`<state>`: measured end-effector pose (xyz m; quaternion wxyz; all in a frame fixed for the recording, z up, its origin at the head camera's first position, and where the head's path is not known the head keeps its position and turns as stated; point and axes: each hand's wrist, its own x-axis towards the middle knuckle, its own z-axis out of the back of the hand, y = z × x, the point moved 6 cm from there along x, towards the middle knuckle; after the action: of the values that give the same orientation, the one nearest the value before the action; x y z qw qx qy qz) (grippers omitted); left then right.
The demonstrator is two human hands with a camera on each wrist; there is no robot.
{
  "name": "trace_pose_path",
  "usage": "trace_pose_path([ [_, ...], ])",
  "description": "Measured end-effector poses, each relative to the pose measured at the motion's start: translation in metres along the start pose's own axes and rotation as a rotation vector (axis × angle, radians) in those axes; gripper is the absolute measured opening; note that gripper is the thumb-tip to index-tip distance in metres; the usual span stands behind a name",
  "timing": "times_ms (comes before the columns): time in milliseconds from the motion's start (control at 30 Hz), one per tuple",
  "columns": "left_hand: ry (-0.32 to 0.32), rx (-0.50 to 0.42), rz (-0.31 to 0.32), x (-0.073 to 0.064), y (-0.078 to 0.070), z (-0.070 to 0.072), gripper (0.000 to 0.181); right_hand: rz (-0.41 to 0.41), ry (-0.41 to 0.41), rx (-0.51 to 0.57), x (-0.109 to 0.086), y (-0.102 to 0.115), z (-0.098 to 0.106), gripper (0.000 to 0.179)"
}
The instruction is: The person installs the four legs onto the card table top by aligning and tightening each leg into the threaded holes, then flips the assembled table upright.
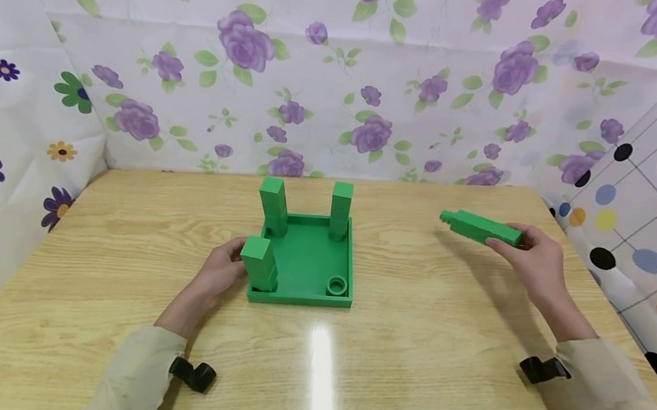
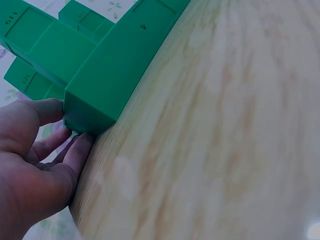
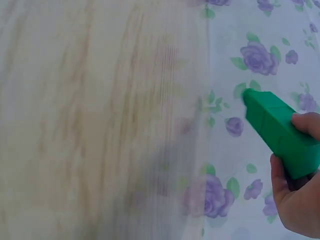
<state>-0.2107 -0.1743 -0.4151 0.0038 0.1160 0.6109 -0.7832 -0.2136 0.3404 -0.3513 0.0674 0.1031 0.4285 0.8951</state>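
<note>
On the table is a square green tray (image 1: 307,253), its corners bearing three upright green block posts: front left (image 1: 259,263), back left (image 1: 273,205) and back right (image 1: 340,209). The front-right corner has a round socket (image 1: 336,286). My left hand (image 1: 226,266) rests on the tray's left side beside the front-left post, and its fingertips (image 2: 52,110) touch the tray's corner (image 2: 87,112). Off to the right, above the table, my right hand (image 1: 537,259) pinches a fourth green post (image 1: 483,227) by one end. A round peg (image 1: 445,216) on its other end points left.
The wooden table (image 1: 399,345) reaches back to a wall of flowered cloth (image 1: 371,133). Patterned cloth also hangs at both sides. A black mount (image 1: 192,374) is on the left sleeve, another (image 1: 543,370) on the right.
</note>
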Motion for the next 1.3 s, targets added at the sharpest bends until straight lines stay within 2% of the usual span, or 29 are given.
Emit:
trace_pose_path([
  [200,-0.003,-0.006,-0.015,0.001,-0.002,0.000,0.043,0.033,-0.012,0.050,0.003,0.014,-0.003,0.062],
  [333,-0.002,-0.007,-0.025,0.001,-0.001,0.000,0.043,0.068,-0.006,0.132,0.003,0.026,-0.008,0.053],
  [633,-0.003,-0.008,-0.030,-0.001,-0.003,-0.002,0.044,0.143,0.039,0.387,-0.006,0.058,-0.026,0.029],
  [800,-0.002,-0.011,-0.027,-0.002,-0.003,-0.001,0.045,0.167,0.126,0.598,-0.012,0.078,-0.042,0.021],
  [900,0.000,-0.011,-0.029,-0.002,-0.003,-0.001,0.045,0.182,0.162,0.673,-0.015,0.088,-0.051,0.018],
  [1300,-0.011,0.003,-0.038,-0.002,-0.002,0.000,0.043,0.245,0.288,0.688,-0.025,0.128,-0.092,0.024],
])
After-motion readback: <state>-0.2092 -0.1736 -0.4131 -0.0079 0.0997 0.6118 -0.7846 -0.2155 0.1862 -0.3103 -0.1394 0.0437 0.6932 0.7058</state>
